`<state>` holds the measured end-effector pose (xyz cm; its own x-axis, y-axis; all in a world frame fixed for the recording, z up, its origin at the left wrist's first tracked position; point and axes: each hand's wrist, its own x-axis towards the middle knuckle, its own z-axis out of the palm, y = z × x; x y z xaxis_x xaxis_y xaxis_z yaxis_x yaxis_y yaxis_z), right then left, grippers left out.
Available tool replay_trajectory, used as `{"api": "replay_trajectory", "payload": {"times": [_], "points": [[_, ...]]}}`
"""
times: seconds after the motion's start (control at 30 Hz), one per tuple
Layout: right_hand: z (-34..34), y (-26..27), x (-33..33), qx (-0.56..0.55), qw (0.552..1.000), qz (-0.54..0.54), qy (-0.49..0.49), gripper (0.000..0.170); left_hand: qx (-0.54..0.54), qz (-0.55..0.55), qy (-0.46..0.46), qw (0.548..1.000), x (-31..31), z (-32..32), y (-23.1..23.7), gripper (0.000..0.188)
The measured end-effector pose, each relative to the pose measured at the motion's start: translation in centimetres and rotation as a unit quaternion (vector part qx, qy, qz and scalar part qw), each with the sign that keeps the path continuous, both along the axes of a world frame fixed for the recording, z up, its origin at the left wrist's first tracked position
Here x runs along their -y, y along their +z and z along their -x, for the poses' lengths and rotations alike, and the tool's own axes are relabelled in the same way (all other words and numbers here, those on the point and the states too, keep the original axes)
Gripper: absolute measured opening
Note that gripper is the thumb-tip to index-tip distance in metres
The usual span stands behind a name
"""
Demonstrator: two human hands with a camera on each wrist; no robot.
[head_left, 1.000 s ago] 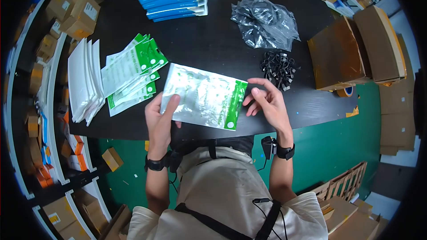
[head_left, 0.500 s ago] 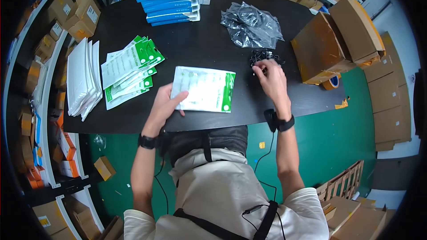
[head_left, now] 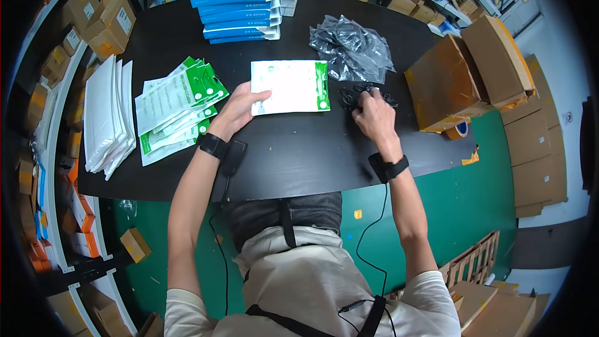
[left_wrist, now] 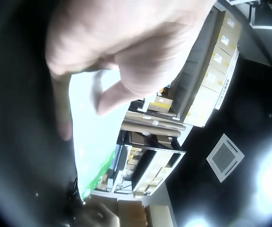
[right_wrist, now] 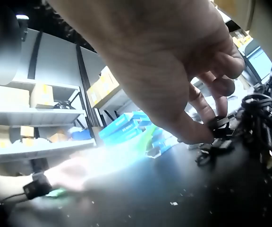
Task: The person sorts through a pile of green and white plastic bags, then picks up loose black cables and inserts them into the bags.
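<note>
- White flat plastic pouch with a green end strip sits over the middle of the desk, pinched at one end by the left hand, thumb on top and fingers underneath; I can't tell whether its green end touches the surface.
- With only that edge held, I judge the pouch could swing or slip if the thumb eases off its slick film.
- On the right hand, the fingers are bent, their tips pinching a dark part of the tangled black cables with small plugs; I can't make out how many strands they have.
- Pulling up sharply could drag neighbouring loops along, since the cables lie knotted together.
- Crumpled clear grey plastic bags lie just beyond the cables, so a stray plug might snag them.
- Glare whitens the pouch's face for me, so a crease or poor hold could go unnoticed.
- Swinging the left arm outward risks knocking the fanned white-and-green plastic pouches near it.
</note>
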<state>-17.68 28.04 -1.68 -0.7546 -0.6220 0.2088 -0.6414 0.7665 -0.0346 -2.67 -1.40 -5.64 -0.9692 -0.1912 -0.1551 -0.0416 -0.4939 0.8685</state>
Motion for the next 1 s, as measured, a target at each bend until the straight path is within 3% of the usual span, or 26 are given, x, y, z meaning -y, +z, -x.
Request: {"api": "replay_trajectory", "payload": {"times": [0.1,0.17,0.2,0.27,0.3,0.47,0.57,0.73,0.83,1.0], "points": [[-0.2,3.5,0.5,-0.003,0.998,0.058,0.026,0.023,0.008,-0.026,0.0,1.0,0.9,1.2,-0.3,0.045],[0.2,6.3,1.5,0.174,0.97,0.165,0.023,0.019,0.022,-0.042,-0.002,0.999,1.1,1.3,-0.5,0.045],[0.7,6.6,2.1,0.184,0.969,0.161,0.02,0.019,0.008,-0.065,0.0,0.998,1.2,1.4,-0.4,0.045],[2.4,6.7,3.5,0.375,0.873,0.306,0.061,0.016,-0.02,-0.111,0.009,0.994,1.4,1.7,-0.4,0.044],[2.9,6.2,4.0,0.464,0.8,0.372,0.076,0.015,-0.006,-0.116,0.01,0.993,1.3,1.7,-0.6,0.044],[4.5,3.6,6.9,0.487,0.755,0.431,0.085,0.017,0.003,-0.1,0.042,0.994,1.7,1.8,0.0,0.045],[4.9,1.9,7.8,0.471,0.705,0.527,0.064,0.02,0.004,-0.107,0.036,0.994,1.6,1.7,0.5,0.046],[4.3,0.6,7.3,0.422,0.718,0.55,0.056,0.018,0.019,-0.075,0.029,0.997,1.4,1.6,0.6,0.045],[3.6,0.0,7.1,0.328,0.793,0.51,0.062,0.016,0.028,-0.057,0.029,0.998,1.7,1.7,0.4,0.044],[3.7,-0.5,6.9,0.277,0.768,0.574,0.061,0.015,0.015,-0.066,0.016,0.998,1.9,1.4,-0.3,0.042]]}}
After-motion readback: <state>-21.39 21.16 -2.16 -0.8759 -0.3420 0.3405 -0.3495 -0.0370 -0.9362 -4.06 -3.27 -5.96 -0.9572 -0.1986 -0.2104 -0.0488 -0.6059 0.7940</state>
